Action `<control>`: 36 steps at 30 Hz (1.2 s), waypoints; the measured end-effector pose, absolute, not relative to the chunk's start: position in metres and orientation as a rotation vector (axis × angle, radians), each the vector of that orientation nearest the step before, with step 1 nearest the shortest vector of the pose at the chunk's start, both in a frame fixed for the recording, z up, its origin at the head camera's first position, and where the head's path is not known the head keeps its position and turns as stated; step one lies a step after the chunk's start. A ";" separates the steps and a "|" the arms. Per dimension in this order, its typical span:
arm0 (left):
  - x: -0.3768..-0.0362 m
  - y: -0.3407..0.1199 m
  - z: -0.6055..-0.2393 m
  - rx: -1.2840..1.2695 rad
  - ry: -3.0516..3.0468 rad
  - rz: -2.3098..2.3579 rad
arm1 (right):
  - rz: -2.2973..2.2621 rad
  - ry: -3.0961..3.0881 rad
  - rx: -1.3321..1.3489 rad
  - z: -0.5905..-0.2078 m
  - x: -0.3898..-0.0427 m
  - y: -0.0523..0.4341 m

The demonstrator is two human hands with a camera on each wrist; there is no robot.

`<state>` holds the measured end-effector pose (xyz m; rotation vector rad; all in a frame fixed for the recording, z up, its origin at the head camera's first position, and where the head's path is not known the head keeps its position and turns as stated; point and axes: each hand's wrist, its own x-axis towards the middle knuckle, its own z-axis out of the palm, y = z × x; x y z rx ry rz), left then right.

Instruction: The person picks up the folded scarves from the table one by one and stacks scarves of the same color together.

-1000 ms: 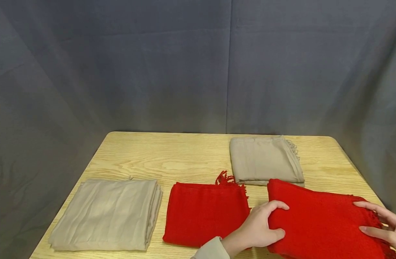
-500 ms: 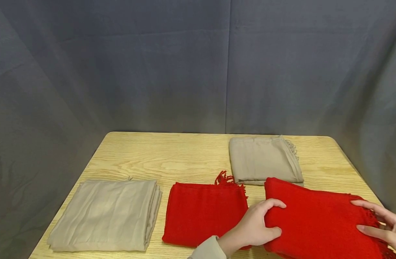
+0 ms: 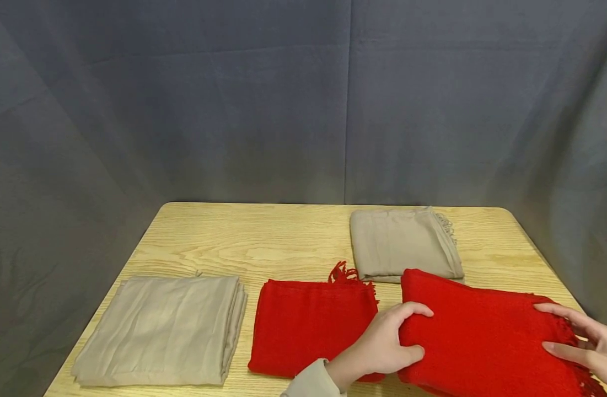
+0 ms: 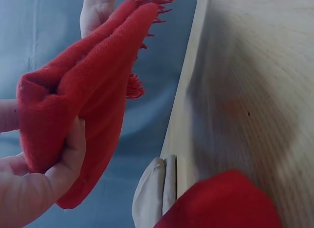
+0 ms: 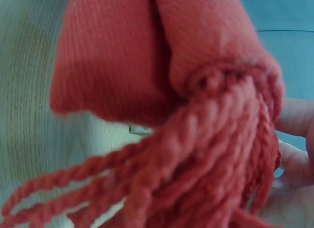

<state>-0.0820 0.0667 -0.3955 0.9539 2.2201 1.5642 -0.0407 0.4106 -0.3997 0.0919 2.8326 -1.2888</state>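
Left hand (image 3: pixel 382 347) grips the red scarf (image 3: pixel 482 336) at its left end | right hand (image 3: pixel 588 344) pinches the fringed end | long axis spans between my grips, right of the other red scarf (image 3: pixel 313 325), lifted off worktop (image 3: pixel 283 237).

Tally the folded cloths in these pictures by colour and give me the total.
Red: 2, the held red cloth and the red cloth on the table.
Beige: 2, the near beige cloth and the far beige cloth.
Total: 4.
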 end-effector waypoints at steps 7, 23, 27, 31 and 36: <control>-0.085 0.061 -0.395 1.016 2.236 1.536 | -1.248 2.806 0.101 -0.396 -0.042 0.405; -0.086 0.049 -0.391 1.057 2.209 1.566 | -1.241 2.680 0.156 -0.384 -0.047 0.396; -0.087 0.046 -0.391 1.068 2.208 1.574 | -1.259 2.667 0.158 -0.383 -0.046 0.393; -0.088 0.044 -0.390 1.052 2.196 1.597 | -1.303 2.615 0.194 -0.380 -0.047 0.390; -0.089 0.041 -0.388 1.014 2.164 1.632 | -1.377 2.558 0.200 -0.379 -0.046 0.386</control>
